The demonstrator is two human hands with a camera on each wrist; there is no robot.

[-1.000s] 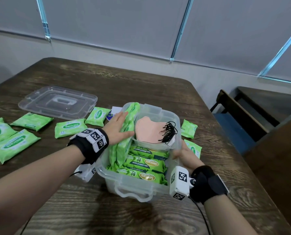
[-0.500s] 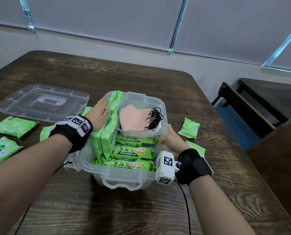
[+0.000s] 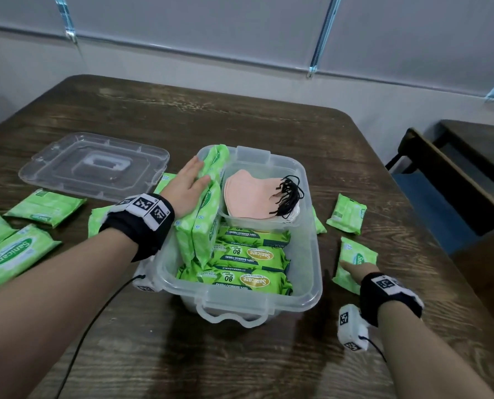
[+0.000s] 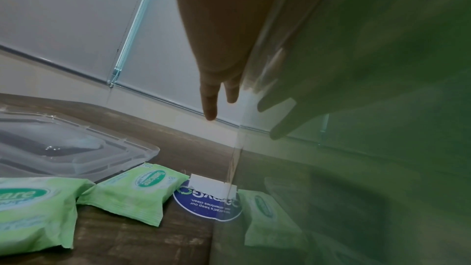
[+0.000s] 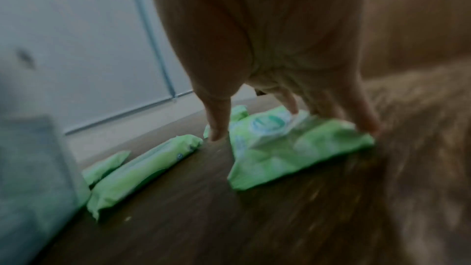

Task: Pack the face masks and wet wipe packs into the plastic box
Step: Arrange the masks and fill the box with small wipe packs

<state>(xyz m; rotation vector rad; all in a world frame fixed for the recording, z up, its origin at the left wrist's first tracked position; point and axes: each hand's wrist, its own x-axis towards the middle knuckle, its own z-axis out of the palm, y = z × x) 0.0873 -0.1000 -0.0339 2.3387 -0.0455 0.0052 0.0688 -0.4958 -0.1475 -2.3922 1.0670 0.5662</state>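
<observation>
The clear plastic box (image 3: pixel 312 286) stands mid-table. Green wet wipe packs (image 3: pixel 250 256) lie flat in its bottom. A stack of pink face masks (image 3: pixel 248 197) with black ear loops sits in an inner tray at the back. Two more wipe packs (image 3: pixel 199 226) stand upright along the left wall. My left hand (image 3: pixel 199 171) presses flat against them with straight fingers (image 4: pixel 209 108). My right hand (image 3: pixel 355 267) is right of the box, over a small green wipe pack (image 3: pixel 360 254). Its thumb and fingers (image 5: pixel 369 124) touch the pack (image 5: pixel 293 156), which lies on the table.
The box's clear lid (image 3: pixel 96 165) lies at the back left. Several loose wipe packs (image 3: pixel 15 254) are spread along the left. Another small pack (image 3: pixel 346 213) lies right of the box. A round blue sticker (image 4: pixel 203 203) sits by the box's left wall. A dark bench (image 3: pixel 455 191) stands beyond the table's right edge.
My right hand has left the box's right wall and moved right onto a small wipe pack. The left hand stays against the upright packs.
</observation>
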